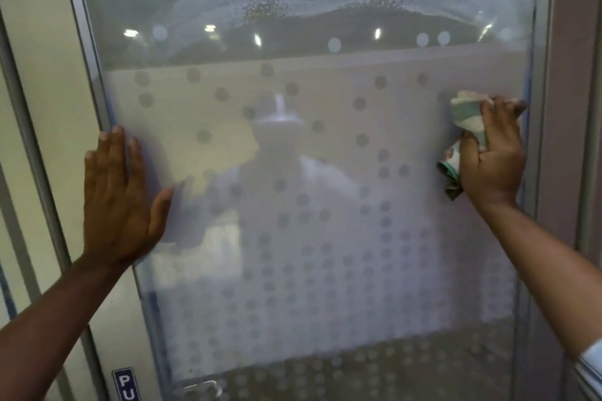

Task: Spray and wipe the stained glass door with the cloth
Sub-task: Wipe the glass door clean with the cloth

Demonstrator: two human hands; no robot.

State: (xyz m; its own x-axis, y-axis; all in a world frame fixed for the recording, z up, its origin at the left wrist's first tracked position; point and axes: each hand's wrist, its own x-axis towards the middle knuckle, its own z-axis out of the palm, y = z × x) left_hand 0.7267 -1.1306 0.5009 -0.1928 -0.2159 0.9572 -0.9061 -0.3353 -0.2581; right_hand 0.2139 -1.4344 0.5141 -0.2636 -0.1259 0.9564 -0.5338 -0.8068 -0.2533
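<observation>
The glass door (pixel 309 146) fills the view, frosted with a pattern of dots over its lower part and clear above. Curved wipe smears and two patches of spray droplets show on the clear upper glass. My left hand (pixel 120 195) lies flat and open against the door's left edge, fingers pointing up. My right hand (pixel 492 156) presses a crumpled white and green cloth (pixel 467 114) against the glass near the right edge. No spray bottle is in view.
A metal frame (pixel 84 52) runs down the door's left side, with a pale wall panel (pixel 35 42) beyond it. A blue sign with the letters PU (pixel 126 384) sits at the bottom left. The right door frame (pixel 566 107) stands close to my right hand.
</observation>
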